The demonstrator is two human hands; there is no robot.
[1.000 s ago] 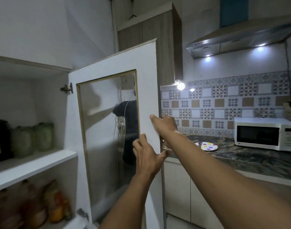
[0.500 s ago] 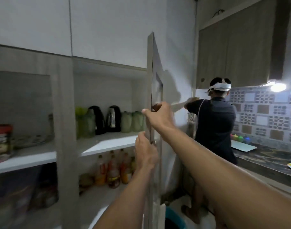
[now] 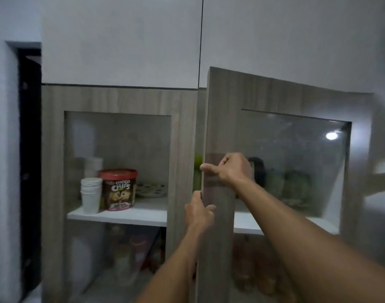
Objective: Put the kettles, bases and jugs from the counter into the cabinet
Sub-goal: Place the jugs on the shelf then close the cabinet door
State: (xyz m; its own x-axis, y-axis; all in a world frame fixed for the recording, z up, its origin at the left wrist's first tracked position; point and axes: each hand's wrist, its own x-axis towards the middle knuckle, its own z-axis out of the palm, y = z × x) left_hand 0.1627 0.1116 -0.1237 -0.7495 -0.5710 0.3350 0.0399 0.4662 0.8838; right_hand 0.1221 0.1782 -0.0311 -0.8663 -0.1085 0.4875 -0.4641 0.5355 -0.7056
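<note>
The wood-grain cabinet door [image 3: 274, 101] with a glass pane stands slightly ajar. Its free edge faces me. My right hand [image 3: 230, 169] grips that edge at mid height, fingers wrapped around the front. My left hand [image 3: 198, 212] holds the same edge lower down. Through the glass I see a black kettle handle [image 3: 258, 171] and blurred green jugs [image 3: 294, 184] on the white shelf [image 3: 274, 224]. A strip of a green jug [image 3: 197, 171] shows in the gap beside the door.
The left cabinet door [image 3: 51, 171] is closed; behind its glass stand stacked white cups [image 3: 91, 193], a Choco Chips tub [image 3: 119, 189] and plates [image 3: 151, 189]. Bottles sit blurred on the lower shelves. A dark doorway [image 3: 29, 171] lies at far left.
The door has swung from wide open to nearly closed, with both hands moving left on its edge. My view has turned left, away from the kitchen counter and the other person.
</note>
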